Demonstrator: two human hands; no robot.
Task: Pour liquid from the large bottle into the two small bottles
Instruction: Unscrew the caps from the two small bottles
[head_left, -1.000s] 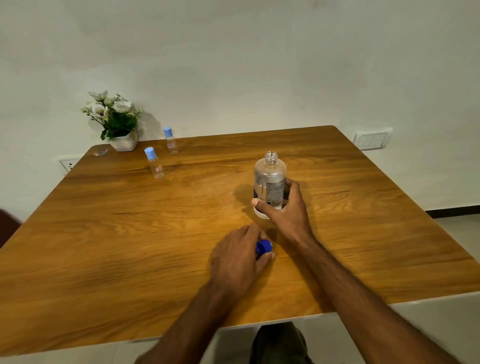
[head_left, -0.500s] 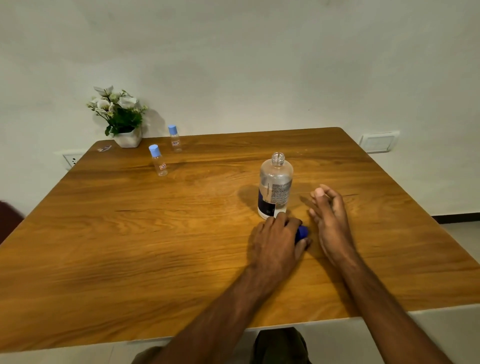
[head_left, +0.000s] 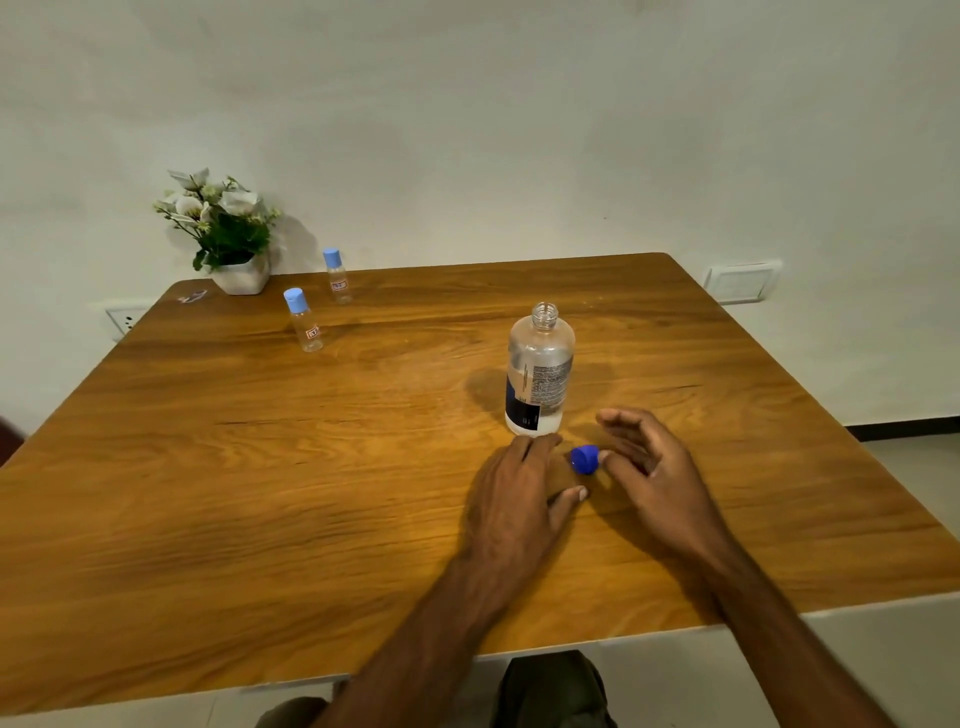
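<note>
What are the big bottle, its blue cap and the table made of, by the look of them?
The large bottle looks like clear plastic: you see through it, and it has a printed label. The blue cap seems opaque moulded plastic, smooth and evenly coloured. The table shows wood grain with a slight sheen; whether solid wood or laminate, I cannot tell.

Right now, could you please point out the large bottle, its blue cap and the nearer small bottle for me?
large bottle (head_left: 540, 379), head view, on its printed label.
blue cap (head_left: 585, 459), head view, on its side, between the two hands.
nearer small bottle (head_left: 306, 325), head view, on its clear body.
</note>
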